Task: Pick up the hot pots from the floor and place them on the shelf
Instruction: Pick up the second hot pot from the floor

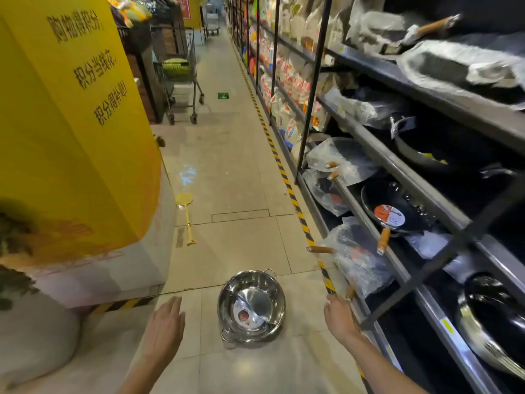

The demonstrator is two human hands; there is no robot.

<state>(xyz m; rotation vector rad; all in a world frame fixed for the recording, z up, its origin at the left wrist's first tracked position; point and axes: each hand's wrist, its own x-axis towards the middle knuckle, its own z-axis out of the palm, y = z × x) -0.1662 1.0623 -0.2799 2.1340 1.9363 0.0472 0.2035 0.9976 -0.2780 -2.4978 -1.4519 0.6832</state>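
Observation:
A shiny steel hot pot (pixel 251 305) with a curved divider and two small loop handles sits upright on the tiled floor between my hands. My left hand (pixel 164 327) hovers to the pot's left, palm down, fingers apart, holding nothing. To the pot's right, my right hand (pixel 339 318) is also empty with fingers spread, close to the shelf's lower edge. Neither hand touches the pot. The dark metal shelf (pixel 397 166) runs along the right side.
The shelf holds black woks and pans (pixel 390 213), several in plastic wrap with wooden handles sticking out. A yellow pillar (pixel 71 123) stands at left, a yellow swatter (pixel 186 214) lies on the floor, and a shopping cart (pixel 179 75) stands farther down the aisle.

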